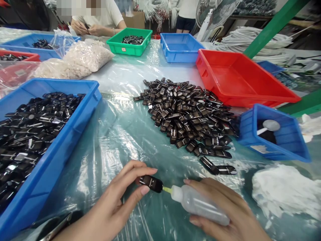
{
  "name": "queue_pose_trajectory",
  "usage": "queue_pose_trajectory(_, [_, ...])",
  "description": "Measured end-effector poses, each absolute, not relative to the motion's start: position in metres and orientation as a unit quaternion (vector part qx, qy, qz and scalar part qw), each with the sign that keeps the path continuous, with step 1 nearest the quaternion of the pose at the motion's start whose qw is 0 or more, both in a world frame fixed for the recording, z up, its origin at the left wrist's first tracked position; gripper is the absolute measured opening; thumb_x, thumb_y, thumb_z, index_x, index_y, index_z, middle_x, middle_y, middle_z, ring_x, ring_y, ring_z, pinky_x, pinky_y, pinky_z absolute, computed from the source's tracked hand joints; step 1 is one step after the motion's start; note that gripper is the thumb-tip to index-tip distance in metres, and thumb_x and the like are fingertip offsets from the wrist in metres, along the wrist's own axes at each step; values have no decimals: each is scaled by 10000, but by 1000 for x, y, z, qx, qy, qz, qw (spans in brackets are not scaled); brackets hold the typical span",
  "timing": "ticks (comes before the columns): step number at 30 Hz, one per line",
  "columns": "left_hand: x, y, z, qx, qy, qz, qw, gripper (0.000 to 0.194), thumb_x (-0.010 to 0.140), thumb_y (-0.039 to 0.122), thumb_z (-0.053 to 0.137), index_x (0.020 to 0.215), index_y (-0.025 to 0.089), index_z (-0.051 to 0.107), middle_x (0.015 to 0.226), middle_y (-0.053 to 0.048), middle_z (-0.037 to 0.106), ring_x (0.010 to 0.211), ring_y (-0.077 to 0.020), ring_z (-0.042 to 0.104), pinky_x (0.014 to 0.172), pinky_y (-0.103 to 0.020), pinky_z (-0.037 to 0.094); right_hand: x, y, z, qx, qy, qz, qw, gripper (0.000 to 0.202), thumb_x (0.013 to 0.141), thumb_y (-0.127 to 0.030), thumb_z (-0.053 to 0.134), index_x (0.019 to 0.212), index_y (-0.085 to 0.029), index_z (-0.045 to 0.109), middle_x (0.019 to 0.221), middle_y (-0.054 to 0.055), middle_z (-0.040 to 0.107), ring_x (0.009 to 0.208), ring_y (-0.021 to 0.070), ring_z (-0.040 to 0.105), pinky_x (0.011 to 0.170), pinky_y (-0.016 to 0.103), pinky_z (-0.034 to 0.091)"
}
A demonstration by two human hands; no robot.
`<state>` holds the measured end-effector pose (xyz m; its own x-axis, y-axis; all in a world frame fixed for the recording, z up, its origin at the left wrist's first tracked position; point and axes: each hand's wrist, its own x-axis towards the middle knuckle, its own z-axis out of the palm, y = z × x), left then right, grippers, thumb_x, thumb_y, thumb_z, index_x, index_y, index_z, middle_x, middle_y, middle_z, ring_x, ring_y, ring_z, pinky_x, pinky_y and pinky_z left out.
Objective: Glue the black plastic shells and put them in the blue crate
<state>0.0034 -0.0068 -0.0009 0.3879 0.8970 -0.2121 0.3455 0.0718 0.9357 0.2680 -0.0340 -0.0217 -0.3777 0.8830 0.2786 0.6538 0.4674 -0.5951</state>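
Between the thumb and fingers of my left hand [125,190] is a small glossy black plastic piece [151,183] with a rounded end. My right hand [223,204] grips a translucent squeeze bottle [200,202] lying nearly level, its white cap pointing left. The bottle's thin yellow-green nozzle [167,189] meets the rounded end of the black piece. Beyond my hands lies a heap of similar black pieces [185,113], and two loose ones [218,167] lie at its near edge.
On the left, a blue bin [82,110] holds many black pieces. A red tray [235,73] and a small blue bin [271,134] with a scoop stand right, near white cloth [286,190]. A green tray [129,47] and bags of pale parts [85,55] sit farther back. Another person [100,20] works opposite.
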Motion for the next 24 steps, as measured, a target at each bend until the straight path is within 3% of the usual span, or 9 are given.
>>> queue_pose_trajectory(4, [4, -7, 0, 622, 498, 238, 555, 241, 969, 337, 451, 1138, 396, 613, 1155, -17, 530, 1099, -230, 521, 809, -277, 471, 268, -33, -20, -473, -809, 200, 286, 398, 856, -388, 642, 1240, -311, 571, 928, 25, 713, 793, 189, 707, 691, 286, 596])
queue_pose_trajectory(24, [4, -6, -1, 640, 482, 240, 548, 223, 977, 300, 431, 1106, 372, 598, 1129, -26, 516, 1094, -228, 511, 842, -289, 448, 269, -34, -16, -482, -806, 197, 283, 375, 847, -375, 655, 1212, -307, 601, 933, 28, 722, 784, 191, 716, 659, 268, 602])
